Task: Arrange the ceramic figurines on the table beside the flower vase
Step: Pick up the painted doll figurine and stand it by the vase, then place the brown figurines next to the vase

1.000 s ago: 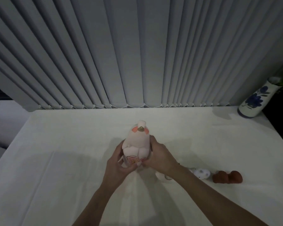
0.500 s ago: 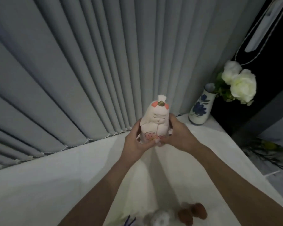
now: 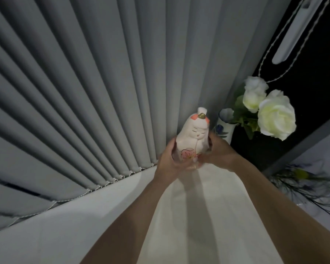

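Holding the white ceramic doll figurine (image 3: 193,139) upright, both hands wrap its lower body: the left hand (image 3: 169,162) cups the left side, the right hand (image 3: 218,152) closes round the right, fingers pressed to its base. It sits just left of the blue-and-white flower vase (image 3: 224,125) with white roses (image 3: 275,115), near the vertical blinds (image 3: 84,92). I'd lower it flat onto the white tablecloth (image 3: 198,206), face forward, clear of the vase, loosening both grips only once it stands.
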Demonstrator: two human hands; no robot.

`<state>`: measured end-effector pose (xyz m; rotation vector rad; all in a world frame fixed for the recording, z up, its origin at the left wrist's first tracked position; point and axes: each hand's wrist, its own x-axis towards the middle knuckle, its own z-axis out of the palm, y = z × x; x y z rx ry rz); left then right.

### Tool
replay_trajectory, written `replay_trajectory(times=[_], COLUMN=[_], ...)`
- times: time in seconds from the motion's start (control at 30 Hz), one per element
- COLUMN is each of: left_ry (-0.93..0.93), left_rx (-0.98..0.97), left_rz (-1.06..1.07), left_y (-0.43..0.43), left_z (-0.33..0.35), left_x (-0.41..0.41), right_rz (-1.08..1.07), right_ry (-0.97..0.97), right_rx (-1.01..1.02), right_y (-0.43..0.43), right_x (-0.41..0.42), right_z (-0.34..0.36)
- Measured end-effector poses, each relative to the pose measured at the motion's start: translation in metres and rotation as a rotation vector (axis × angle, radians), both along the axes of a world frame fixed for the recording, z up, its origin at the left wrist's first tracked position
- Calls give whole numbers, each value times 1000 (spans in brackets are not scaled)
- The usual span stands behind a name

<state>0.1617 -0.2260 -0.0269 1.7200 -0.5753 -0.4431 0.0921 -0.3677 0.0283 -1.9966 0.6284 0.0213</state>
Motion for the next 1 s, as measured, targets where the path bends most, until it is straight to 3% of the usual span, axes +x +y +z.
replay_trajectory(times=[0.23, 0.6, 0.73, 1.0], left_ry=[-45, 24, 50, 55], left_rx=[41, 183, 341, 565], left_rz=[20, 39, -81, -433], left_y=[-4, 50, 96, 162], left_z=[-3, 21, 29, 39], left_x=[2, -49, -96, -190], right_rz=[-16, -61, -59, 218], right_ry=[-55, -85, -27, 194], right_rx=[98, -53, 9, 72], right_y=[-5, 17, 36, 77], right_x=[1, -45, -99, -214], right_z=[-8, 5, 1, -21])
